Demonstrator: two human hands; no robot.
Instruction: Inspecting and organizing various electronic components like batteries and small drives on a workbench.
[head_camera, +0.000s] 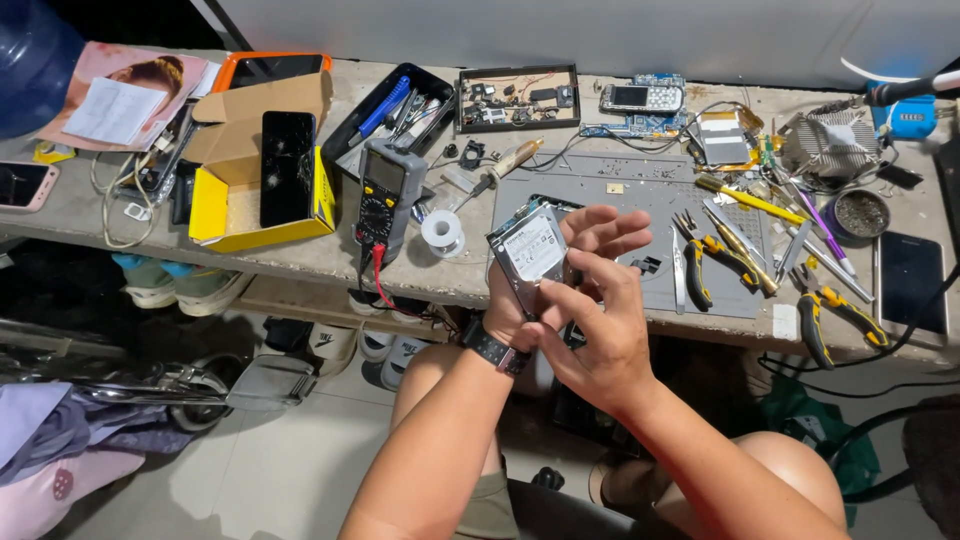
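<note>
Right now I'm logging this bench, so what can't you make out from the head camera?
- Silver rectangular hard drive: its lower edge is hidden by both hands' fingers.
- Black smartphone: partly covered by a cable.
- Parts in the black tray: too small.

on the bench (420, 285) we see a grey multimeter (385, 195) at ten o'clock of the grey work mat (640, 190), a yellow box (262, 190) holding a cracked phone (286, 168) farther left, a solder spool (441, 232) between, and yellow-handled pliers (712, 258) at three o'clock.
</note>
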